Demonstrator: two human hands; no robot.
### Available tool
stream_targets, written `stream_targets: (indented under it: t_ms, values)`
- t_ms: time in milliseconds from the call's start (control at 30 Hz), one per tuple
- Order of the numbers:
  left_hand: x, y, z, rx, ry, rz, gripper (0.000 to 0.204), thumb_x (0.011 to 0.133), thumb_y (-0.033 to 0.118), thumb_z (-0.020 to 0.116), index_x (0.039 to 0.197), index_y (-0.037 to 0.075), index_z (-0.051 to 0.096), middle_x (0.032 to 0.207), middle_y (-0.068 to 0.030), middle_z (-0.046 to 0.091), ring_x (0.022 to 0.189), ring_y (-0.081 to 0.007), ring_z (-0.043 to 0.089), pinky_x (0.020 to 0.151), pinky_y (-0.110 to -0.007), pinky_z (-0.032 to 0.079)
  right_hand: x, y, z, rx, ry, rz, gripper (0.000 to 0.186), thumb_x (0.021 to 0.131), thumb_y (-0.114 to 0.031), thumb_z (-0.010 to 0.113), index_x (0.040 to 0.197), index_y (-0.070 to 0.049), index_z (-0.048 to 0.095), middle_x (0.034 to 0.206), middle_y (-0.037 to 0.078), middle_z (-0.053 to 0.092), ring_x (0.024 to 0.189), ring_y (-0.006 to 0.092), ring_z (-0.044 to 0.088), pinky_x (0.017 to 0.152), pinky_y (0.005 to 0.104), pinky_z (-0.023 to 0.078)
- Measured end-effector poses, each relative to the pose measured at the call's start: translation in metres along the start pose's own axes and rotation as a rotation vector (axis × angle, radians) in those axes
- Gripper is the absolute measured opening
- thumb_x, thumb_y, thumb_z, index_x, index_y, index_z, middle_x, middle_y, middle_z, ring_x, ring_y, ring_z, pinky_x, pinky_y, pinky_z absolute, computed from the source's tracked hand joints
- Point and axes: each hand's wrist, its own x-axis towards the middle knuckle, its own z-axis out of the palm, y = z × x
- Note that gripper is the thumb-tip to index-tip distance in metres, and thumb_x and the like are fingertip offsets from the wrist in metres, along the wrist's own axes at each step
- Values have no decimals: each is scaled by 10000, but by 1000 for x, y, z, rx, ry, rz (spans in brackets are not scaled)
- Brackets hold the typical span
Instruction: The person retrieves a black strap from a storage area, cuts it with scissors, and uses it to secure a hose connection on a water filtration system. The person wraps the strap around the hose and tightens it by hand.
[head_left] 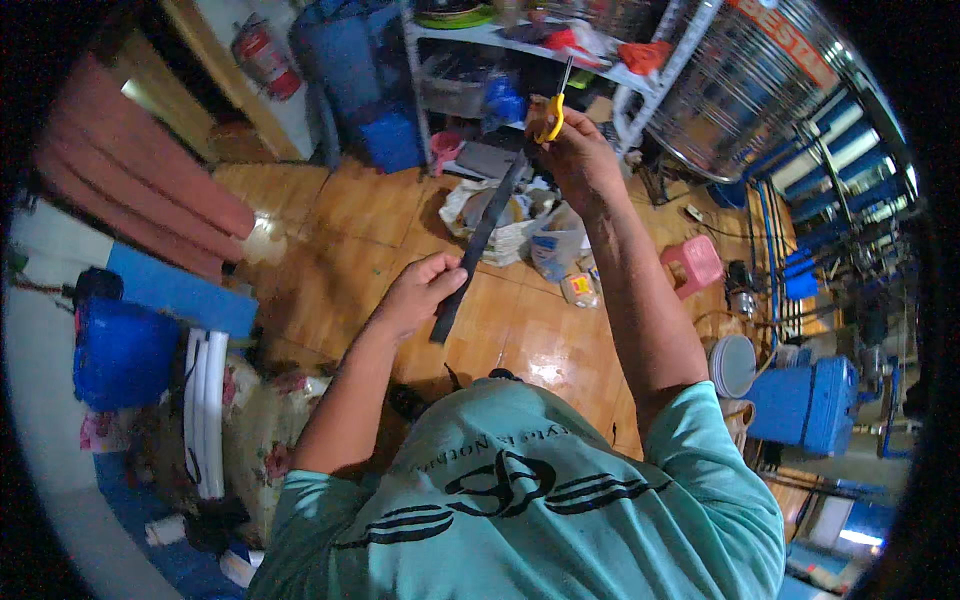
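Observation:
My left hand [425,285] is closed on a long, flat black strip [483,232], gripping it between thumb and fingers in its lower half. The strip slants up and to the right toward my right hand [572,155]. That hand is raised in front of the metal shelf and holds scissors with yellow handles [555,118], their blades pointing up. The strip's upper end is near my right fingers; I cannot make out whether they grip it too. White and pale plastic bags [550,250] lie on the floor beyond the strip.
A metal shelf rack [620,75] stands ahead beside blue bins [390,140] and a large steel tank [735,110]. A pink stool [700,265], round tub [733,365] and blue box [805,405] are at right. A blue container [125,350] and white tubes [210,410] are at left.

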Motion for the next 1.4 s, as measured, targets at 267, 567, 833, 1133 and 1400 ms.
stream_targets:
  t_ms: [267, 567, 833, 1133, 1400]
  values:
    - [33, 9, 42, 193, -205, -99, 133, 929, 204, 591, 952, 77, 561, 799, 19, 584, 694, -77, 553, 631, -253, 471, -46, -41, -93, 65, 313, -114, 155, 879, -78, 604, 1028, -47, 577, 869, 74, 652, 708, 128, 591, 640, 254, 495]
    - [49, 11, 55, 285, -319, -159, 165, 927, 205, 591, 962, 52, 543, 772, -10, 586, 655, -94, 573, 584, -236, 485, -104, -55, -156, 27, 465, -204, 140, 893, -130, 622, 1015, -72, 584, 925, 73, 647, 897, 178, 616, 830, 335, 499]
    - [56, 4, 36, 315, -342, -240, 133, 895, 101, 591, 1001, 30, 555, 777, -29, 600, 674, -90, 578, 620, -247, 512, -157, -10, -171, -193, 672, -104, 162, 867, -182, 628, 1004, -97, 612, 847, 9, 654, 736, 106, 594, 627, 274, 449]
    - [131, -31, 88, 239, -610, -249, 324, 867, 45, 613, 1178, -2, 535, 854, -63, 645, 692, -117, 594, 648, -256, 509, -356, -37, -246, 73, 1112, -231, 150, 897, -99, 571, 1028, -27, 569, 866, 73, 630, 750, 153, 620, 603, 264, 510]
    - [239, -55, 197, 331, -532, -209, 286, 838, 0, 623, 1099, 20, 508, 848, -122, 644, 612, -152, 594, 556, -274, 494, -533, -109, -339, -86, 1574, -283, 194, 901, -96, 573, 1092, -64, 579, 836, 44, 643, 711, 129, 620, 581, 251, 532]
